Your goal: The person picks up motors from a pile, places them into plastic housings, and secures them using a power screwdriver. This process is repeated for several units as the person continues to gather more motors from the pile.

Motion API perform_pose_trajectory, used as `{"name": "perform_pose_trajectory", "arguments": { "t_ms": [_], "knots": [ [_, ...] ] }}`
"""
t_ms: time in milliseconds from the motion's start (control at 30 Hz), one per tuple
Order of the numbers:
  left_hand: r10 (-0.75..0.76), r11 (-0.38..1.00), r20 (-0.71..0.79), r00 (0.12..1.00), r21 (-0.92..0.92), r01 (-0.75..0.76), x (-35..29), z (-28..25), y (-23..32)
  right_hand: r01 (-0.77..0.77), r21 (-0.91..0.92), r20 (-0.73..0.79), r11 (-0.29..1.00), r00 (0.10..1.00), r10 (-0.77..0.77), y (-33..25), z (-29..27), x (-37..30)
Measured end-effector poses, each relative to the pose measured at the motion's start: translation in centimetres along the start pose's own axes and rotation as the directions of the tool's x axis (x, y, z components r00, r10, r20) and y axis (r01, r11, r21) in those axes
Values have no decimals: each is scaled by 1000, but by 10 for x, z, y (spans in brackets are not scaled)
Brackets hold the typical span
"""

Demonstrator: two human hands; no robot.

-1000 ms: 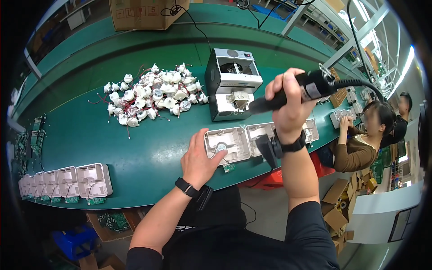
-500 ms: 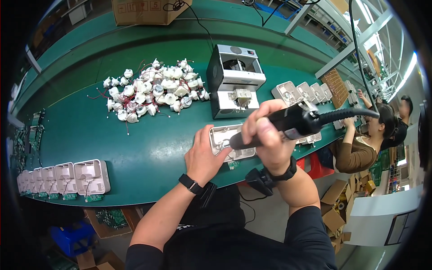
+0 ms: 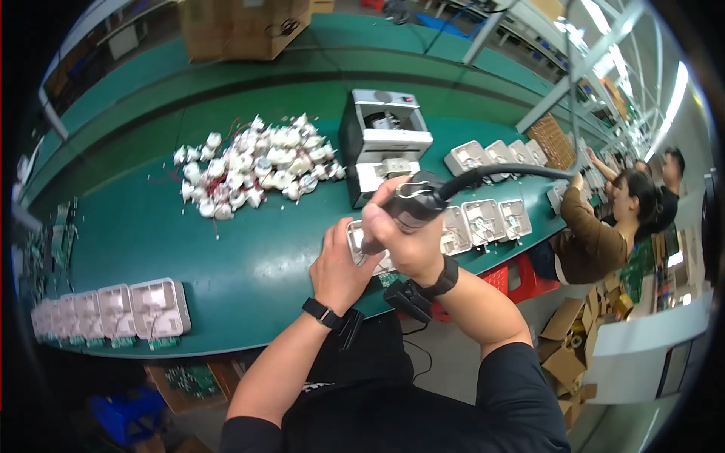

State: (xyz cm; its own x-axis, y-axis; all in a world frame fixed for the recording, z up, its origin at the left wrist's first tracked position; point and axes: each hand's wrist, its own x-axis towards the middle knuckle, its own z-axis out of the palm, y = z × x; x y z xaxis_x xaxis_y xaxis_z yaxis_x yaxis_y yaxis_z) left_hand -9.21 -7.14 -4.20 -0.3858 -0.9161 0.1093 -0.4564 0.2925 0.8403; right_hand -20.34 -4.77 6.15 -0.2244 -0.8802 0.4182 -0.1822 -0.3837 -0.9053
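Note:
My right hand (image 3: pixel 408 238) is wrapped around a black electric screwdriver (image 3: pixel 415 205), its cord leading off from the top. The tool points down into a white plastic housing (image 3: pixel 355 235) on the green table. My left hand (image 3: pixel 336 270) grips the housing's left and near sides, with its thumb near the screwdriver's tip. That tip and much of the housing's inside are hidden by my right hand. A small green circuit board (image 3: pixel 388 278) sticks out at the housing's near edge.
Beyond the housing stands a black-and-white machine (image 3: pixel 387 142). Left of it lies a heap of white motor-like parts (image 3: pixel 260 166) with red wires. Similar housings stand in rows at left (image 3: pixel 158 308) and right (image 3: pixel 483 223). A co-worker (image 3: pixel 615 226) sits at the right.
My right hand and the screwdriver have shifted left and the tool stands more upright over the housing. The view has turned slightly. My left hand stays on the housing.

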Motion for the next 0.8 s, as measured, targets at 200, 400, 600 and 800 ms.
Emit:
{"name": "perform_pose_trajectory", "arguments": {
  "t_ms": [200,400,600,800],
  "knots": [
    [133,987,34,991,-93,-129,-17,-37,10,-10,29,-117,1000,993,13,-45,-13,-11],
    [421,902,200,885,-191,-386,-85,-85,14,-278,170,-5,945,959,283,-52,26,-59],
    [39,789,192,981,-608,87,-126,-96,-38,-301,396,344,868,925,164,-17,68,-80],
    [51,694,184,982,-714,98,-143,-141,-49,-181,-341,34,923,978,205,65,77,-111]
  ]
}}
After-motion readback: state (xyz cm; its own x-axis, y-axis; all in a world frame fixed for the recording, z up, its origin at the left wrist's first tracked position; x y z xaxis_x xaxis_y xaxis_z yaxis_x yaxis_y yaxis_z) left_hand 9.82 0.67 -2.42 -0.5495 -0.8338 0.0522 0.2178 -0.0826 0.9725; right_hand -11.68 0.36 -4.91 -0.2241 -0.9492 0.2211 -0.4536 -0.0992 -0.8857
